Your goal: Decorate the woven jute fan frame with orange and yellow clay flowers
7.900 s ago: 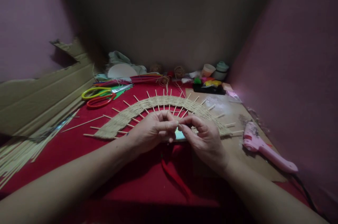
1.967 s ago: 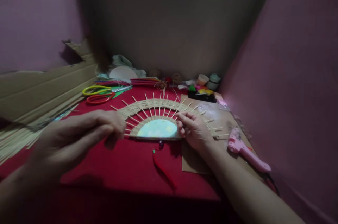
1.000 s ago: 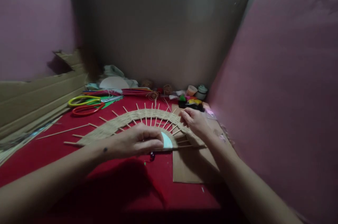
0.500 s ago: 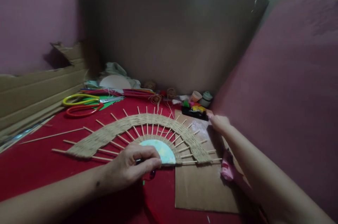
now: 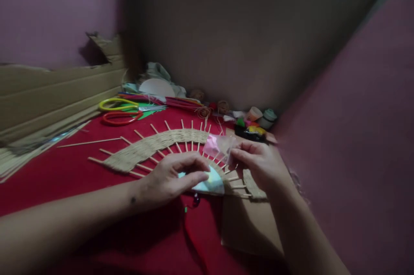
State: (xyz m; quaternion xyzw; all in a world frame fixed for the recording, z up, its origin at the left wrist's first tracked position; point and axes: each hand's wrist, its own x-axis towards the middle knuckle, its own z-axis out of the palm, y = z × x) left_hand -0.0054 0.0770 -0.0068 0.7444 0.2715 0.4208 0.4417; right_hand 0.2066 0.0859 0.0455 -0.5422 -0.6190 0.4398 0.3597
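Note:
A woven half-round fan [image 5: 155,145] of tan cord on thin sticks lies on the red cloth, with a pale blue patterned half-disc [image 5: 213,184] at its centre. Over that half-disc is my left hand [image 5: 181,175], its thumb and fingers apart with nothing visible between them. My right hand [image 5: 258,160] pinches a small clear plastic bag [image 5: 215,145] with something pink inside, above the fan's right part. Bag and hand hide some of the weaving. Below the half-disc sits a dark purple bead [image 5: 196,199], near a red strip [image 5: 190,229] with a green tip.
Yellow-and-red-handled scissors [image 5: 129,111] lie at the back left beside a cardboard wall [image 5: 58,87]. Twine balls [image 5: 223,106], a small cup [image 5: 254,114] and a black tray [image 5: 242,132] line the back. A cardboard sheet [image 5: 246,227] is under the fan's right side.
My right hand has come back from beside the black tray with the plastic bag, now over the fan. My left hand's fingers have parted. The view has shifted.

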